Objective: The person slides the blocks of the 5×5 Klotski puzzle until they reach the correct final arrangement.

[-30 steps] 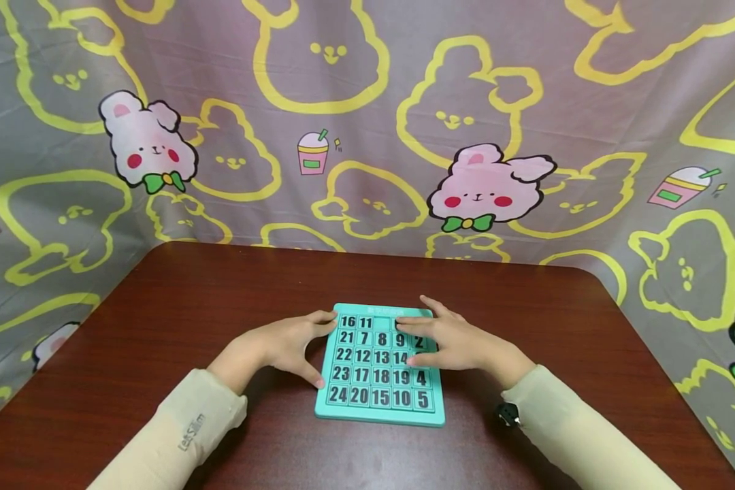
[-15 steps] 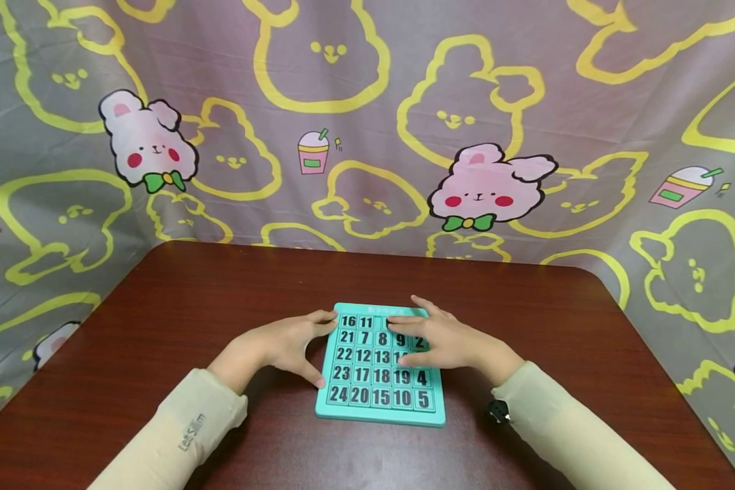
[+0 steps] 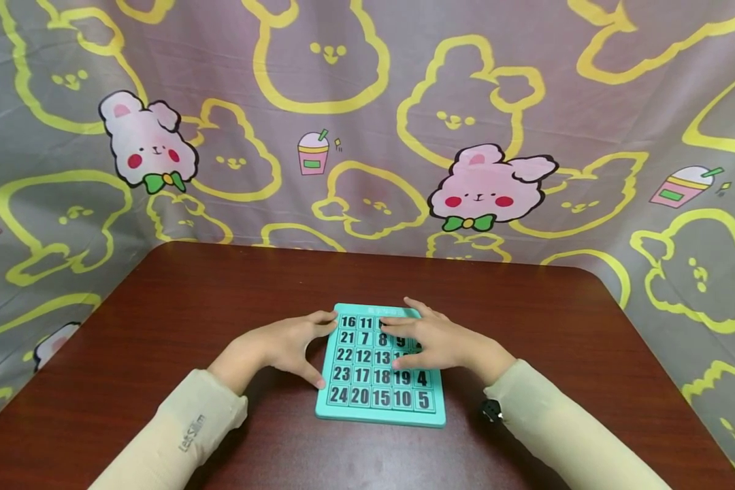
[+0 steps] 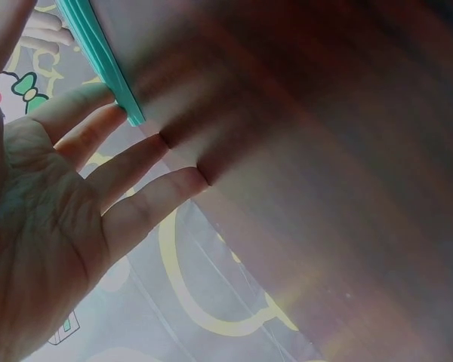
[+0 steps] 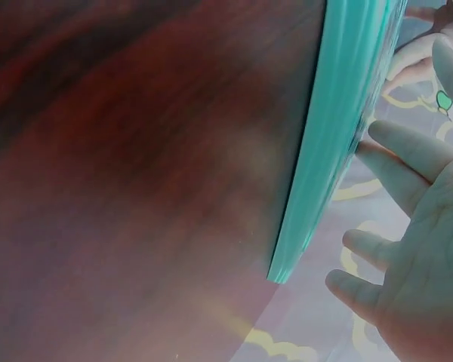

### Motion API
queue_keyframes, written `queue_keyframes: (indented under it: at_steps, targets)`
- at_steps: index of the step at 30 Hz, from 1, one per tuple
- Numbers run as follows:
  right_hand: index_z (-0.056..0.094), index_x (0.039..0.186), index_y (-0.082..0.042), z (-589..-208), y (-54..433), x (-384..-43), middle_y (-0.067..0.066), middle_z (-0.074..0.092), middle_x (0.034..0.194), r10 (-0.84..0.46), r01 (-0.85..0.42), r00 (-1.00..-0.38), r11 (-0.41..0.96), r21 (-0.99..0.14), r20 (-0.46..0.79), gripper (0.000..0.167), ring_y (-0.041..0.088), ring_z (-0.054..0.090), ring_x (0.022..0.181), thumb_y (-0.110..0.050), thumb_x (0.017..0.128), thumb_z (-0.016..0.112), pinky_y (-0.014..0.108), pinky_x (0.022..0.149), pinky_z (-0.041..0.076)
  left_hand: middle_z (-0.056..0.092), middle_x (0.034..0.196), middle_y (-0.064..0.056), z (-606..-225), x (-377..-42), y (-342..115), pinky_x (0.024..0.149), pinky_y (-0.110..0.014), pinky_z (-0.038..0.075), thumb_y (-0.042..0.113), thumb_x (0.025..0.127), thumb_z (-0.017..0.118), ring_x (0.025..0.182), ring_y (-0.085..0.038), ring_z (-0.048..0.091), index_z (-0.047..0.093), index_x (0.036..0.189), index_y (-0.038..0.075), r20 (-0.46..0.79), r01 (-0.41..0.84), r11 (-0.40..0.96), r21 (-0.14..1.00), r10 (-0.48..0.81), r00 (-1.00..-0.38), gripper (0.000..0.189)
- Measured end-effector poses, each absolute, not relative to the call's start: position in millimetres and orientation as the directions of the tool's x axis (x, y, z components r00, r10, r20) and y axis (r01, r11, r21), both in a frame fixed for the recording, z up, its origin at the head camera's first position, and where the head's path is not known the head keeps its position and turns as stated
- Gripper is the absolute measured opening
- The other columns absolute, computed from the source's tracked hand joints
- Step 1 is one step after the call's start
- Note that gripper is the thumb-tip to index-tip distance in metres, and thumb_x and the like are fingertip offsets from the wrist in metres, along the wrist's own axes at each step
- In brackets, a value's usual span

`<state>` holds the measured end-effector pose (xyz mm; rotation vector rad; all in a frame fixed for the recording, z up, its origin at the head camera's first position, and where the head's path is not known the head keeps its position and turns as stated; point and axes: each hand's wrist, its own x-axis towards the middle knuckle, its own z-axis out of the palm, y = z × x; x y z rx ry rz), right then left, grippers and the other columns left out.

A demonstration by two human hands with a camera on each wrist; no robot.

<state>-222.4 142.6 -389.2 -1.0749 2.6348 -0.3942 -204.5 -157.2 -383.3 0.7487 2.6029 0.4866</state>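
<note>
A teal number slide puzzle (image 3: 380,415) lies flat on the table, with several square tiles in rows. My left hand (image 3: 284,342) braces its left side, thumb at the lower part of the edge and fingers near the upper corner. In the left wrist view, two straight fingertips meet the puzzle's edge (image 4: 106,56) and two others rest at the tabletop. Over the upper right tiles spreads my right hand (image 3: 447,344), a fingertip on a top-row tile beside 11, whose number is mostly hidden. The right wrist view has its fingers (image 5: 408,151) extended above the puzzle's side (image 5: 325,151).
A dark red-brown wooden table (image 3: 233,286) surrounds the puzzle on all sides. Behind it hangs a grey curtain (image 3: 367,136) printed with yellow outlines, rabbits and drink cups.
My right hand has slid left over the puzzle, and the top-row tile under its finger has moved left into the gap beside 11. The left hand has stayed put.
</note>
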Motion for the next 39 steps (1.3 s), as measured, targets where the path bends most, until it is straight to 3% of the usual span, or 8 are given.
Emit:
queue_keyframes:
  at_steps: [18,25,39]
  targets:
    - [0.052,0.147,-0.017,-377.2,196.3,-208.9,0.004,0.052,0.151,-0.67,-0.62,-0.74,0.71,-0.333,-0.053,0.067,0.048,0.015,0.149,-0.051,0.091,0.066,0.078,0.104,0.028,0.02,0.167,-0.007,-384.7,-206.0,-158.2,0.116,-0.048,0.035,0.046,0.069,0.089,0.15,-0.029,0.027,0.033,0.154,0.004,-0.262,0.435,0.795,0.423,0.567,-0.781,0.11]
    - [0.053,0.146,-0.016,-381.0,199.0,-206.1,0.005,0.053,0.149,-0.669,-0.618,-0.741,0.713,-0.333,-0.058,0.068,0.049,0.018,0.147,-0.05,0.089,0.068,0.078,0.101,0.031,0.021,0.166,-0.007,-384.5,-205.0,-158.1,0.115,-0.048,0.036,0.047,0.069,0.088,0.149,-0.029,0.031,0.034,0.154,0.004,-0.259,0.435,0.793,0.426,0.568,-0.781,0.109]
    - [0.051,0.147,-0.018,-386.9,192.1,-207.2,0.003,0.051,0.151,-0.66,-0.589,-0.747,0.713,-0.38,-0.082,0.068,0.045,0.013,0.15,-0.049,0.089,0.069,0.075,0.106,0.028,0.02,0.166,-0.008,-384.2,-204.3,-157.6,0.115,-0.049,0.036,0.047,0.07,0.088,0.149,-0.03,0.029,0.033,0.154,0.003,-0.257,0.438,0.793,0.424,0.569,-0.781,0.109]
